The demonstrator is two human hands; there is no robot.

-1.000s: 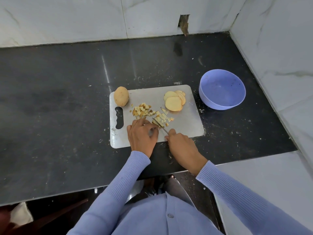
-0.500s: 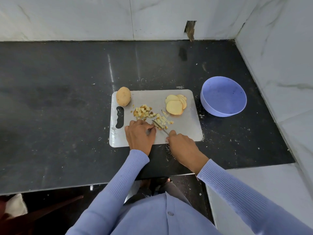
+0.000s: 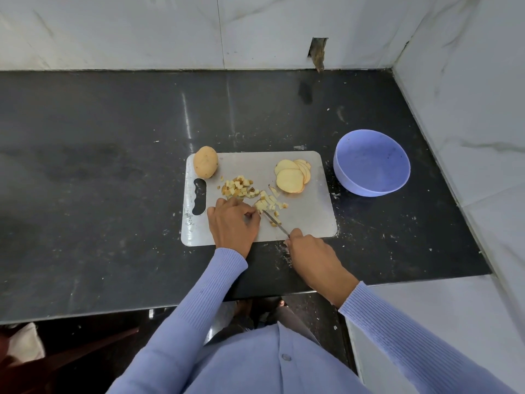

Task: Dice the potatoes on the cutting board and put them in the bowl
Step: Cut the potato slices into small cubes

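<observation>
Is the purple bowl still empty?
Empty: the purple bowl shows only bare interior; the diced potato lies on the cutting board.

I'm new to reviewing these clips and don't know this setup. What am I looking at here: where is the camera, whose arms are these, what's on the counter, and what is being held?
There is no robot here. One wide-angle camera sits on a person's head and looks down, so the two arms in blue sleeves are that person's own.

On the dark counter lies a grey cutting board. On it are a whole potato at the far left corner, a fan of potato slices toward the right, and a scatter of diced potato in the middle. A purple bowl stands on the counter right of the board; it looks empty.

The right hand grips a small knife, blade pointing into the dice. The left hand rests on the board, fingertips at the pieces beside the blade.
</observation>
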